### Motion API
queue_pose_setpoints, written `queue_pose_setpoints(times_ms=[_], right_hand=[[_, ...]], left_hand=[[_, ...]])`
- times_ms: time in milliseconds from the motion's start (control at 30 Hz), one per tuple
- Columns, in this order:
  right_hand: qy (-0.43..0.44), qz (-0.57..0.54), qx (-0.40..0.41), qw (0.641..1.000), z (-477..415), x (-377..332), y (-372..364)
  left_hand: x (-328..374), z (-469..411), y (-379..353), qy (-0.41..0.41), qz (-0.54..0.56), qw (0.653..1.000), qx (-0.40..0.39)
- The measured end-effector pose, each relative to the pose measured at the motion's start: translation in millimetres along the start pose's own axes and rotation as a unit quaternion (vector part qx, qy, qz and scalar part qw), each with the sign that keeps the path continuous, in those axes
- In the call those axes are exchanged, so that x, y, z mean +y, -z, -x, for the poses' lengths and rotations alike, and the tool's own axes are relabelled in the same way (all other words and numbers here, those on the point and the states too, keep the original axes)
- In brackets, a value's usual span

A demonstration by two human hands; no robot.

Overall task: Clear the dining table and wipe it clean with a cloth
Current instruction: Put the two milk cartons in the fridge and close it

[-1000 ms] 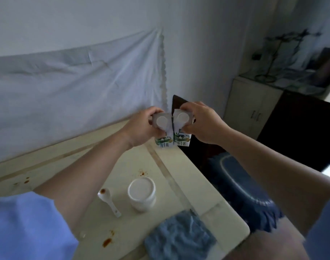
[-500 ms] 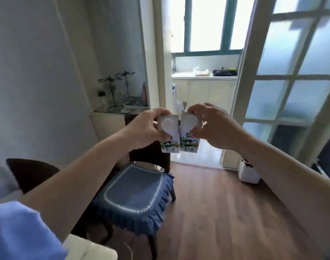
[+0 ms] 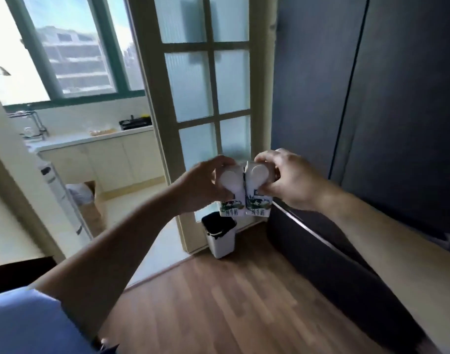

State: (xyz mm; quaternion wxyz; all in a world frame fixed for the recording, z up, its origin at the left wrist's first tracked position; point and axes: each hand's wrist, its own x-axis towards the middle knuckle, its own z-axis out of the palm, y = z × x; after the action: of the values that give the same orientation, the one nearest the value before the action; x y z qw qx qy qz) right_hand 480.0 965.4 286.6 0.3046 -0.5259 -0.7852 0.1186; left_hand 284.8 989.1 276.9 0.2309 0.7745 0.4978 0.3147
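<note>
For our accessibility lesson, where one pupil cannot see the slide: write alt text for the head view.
The left hand grips the left carton and right hand the right carton, held out side by side, touching. Beyond them a white bin stands on the wood floor beside a glazed door, with a kitchen counter and window at left.

The left carton (image 3: 233, 194) and right carton (image 3: 255, 198) are both white, with a green and dark picture band plus green lettering low down. Bin (image 3: 222, 242) is white with a black top. Floor's (image 3: 231, 302) warm brown wood planks, door (image 3: 154, 98) is cream with frosted ribbed panes, window frame's (image 3: 117, 72) green, sleeve's (image 3: 19, 325) blue.
</note>
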Motion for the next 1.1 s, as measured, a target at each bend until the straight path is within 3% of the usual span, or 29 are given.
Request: queue_pose_setpoints(times_ms=[400, 700, 867, 933, 1000, 1100], right_hand=[[-0.159, 0.093, 0.079, 0.98, -87, 129, 20], [-0.251, 0.093, 0.092, 0.959, -161, 247, 42], [-0.346, 0.025, 0.089, 0.934, -186, 302, 53], [-0.39, -0.012, 0.133, 0.911, -191, 327, 54], [-0.453, -0.086, 0.211, 0.862, -197, 357, 49], [-0.533, -0.294, 0.323, 0.725, -203, 399, 35]], left_hand=[[-16, -216, -95, -0.208, -0.043, 0.964, -0.161], [-15, -363, -177, -0.247, -0.028, 0.949, -0.195], [-17, -427, -210, -0.262, -0.029, 0.936, -0.231], [-18, -450, -221, -0.277, -0.027, 0.929, -0.245], [-20, -471, -233, -0.288, -0.025, 0.92, -0.264], [-28, -495, -251, -0.291, -0.017, 0.908, -0.301]])
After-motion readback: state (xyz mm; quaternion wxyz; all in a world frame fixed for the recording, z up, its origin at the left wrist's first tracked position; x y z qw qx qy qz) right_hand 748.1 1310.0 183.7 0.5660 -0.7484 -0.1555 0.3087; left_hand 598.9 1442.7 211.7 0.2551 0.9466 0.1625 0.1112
